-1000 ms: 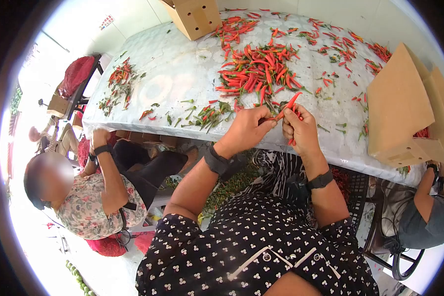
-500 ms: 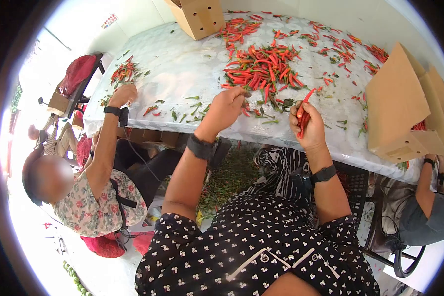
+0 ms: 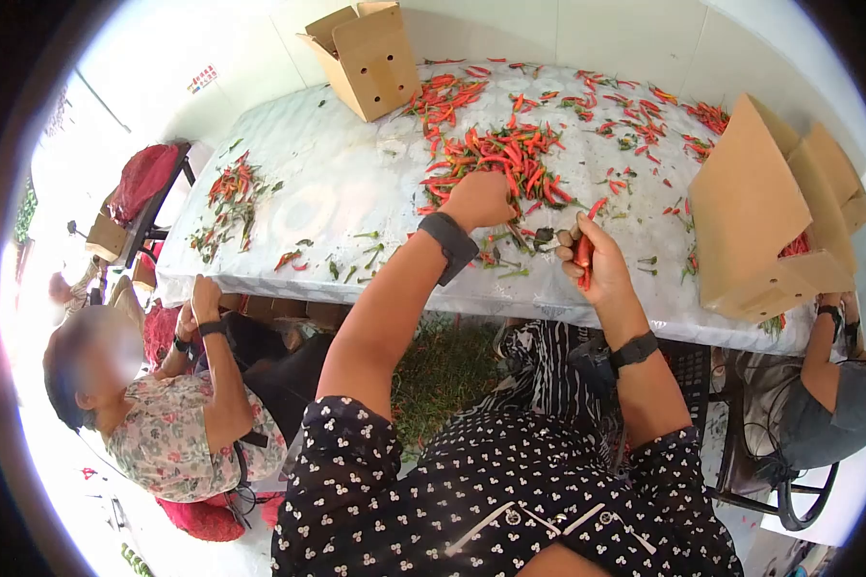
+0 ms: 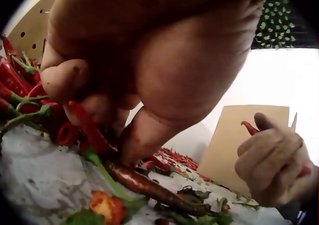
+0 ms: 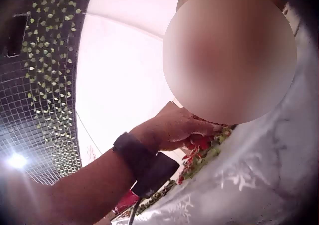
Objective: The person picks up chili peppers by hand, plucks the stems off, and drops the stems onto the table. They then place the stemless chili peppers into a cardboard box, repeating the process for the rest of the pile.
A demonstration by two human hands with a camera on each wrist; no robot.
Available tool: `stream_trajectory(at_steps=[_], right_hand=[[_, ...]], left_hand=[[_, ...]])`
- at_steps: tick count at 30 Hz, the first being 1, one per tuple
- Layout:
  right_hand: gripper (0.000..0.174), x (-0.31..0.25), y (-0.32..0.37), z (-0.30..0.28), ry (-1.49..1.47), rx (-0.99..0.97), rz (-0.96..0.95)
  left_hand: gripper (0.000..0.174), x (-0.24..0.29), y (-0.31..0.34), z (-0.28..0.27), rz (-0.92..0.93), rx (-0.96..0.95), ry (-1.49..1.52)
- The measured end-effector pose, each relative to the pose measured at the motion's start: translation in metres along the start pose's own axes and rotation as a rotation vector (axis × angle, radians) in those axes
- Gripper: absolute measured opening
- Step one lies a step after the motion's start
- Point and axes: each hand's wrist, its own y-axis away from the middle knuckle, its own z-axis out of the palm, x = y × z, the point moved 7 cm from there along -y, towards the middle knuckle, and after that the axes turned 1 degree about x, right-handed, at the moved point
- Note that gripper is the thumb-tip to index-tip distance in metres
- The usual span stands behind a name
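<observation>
My left hand (image 3: 479, 200) reaches down into the near edge of a heap of red chili peppers (image 3: 529, 159). In the left wrist view its fingers and thumb close around a red chili pepper (image 4: 92, 130) with a green stem, and a darker chili pepper (image 4: 149, 187) lies beneath the thumb. Further right, my right hand (image 3: 601, 264) holds red chili peppers (image 3: 584, 252) upright in its curled fingers, over the table's near edge. One pepper tip pokes out above that hand in the left wrist view. The right wrist view blurs most of the right hand.
Loose green stems (image 3: 515, 272) and leaves lie along the front of the cloth-covered table (image 3: 327, 173). A cardboard box (image 3: 746, 212) stands on the right, and another box (image 3: 370, 67) at the back. A seated person (image 3: 178, 413) works at the left; another sits at the right.
My left hand came away from the right hand, swung left, then moved forward into the heap. The right hand keeps its peppers, now lower. The person at left drew their hand back from the table.
</observation>
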Motion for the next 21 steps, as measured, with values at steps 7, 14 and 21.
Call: stream_trajectory(at_steps=[7,14,21], right_hand=[[0.022,-0.04,-0.024,0.027,0.082,0.0,0.0],[0.015,-0.051,-0.071,0.041,0.406,0.018,-0.017],[0.017,-0.058,-0.089,0.042,0.412,-0.053,0.004]], left_hand=[[0.025,-0.003,-0.012,-0.015,0.101,0.038,0.392],[0.015,0.005,-0.013,-0.028,-0.169,-0.035,1.407],[0.008,-0.006,-0.028,-0.01,-0.211,0.034,1.629]])
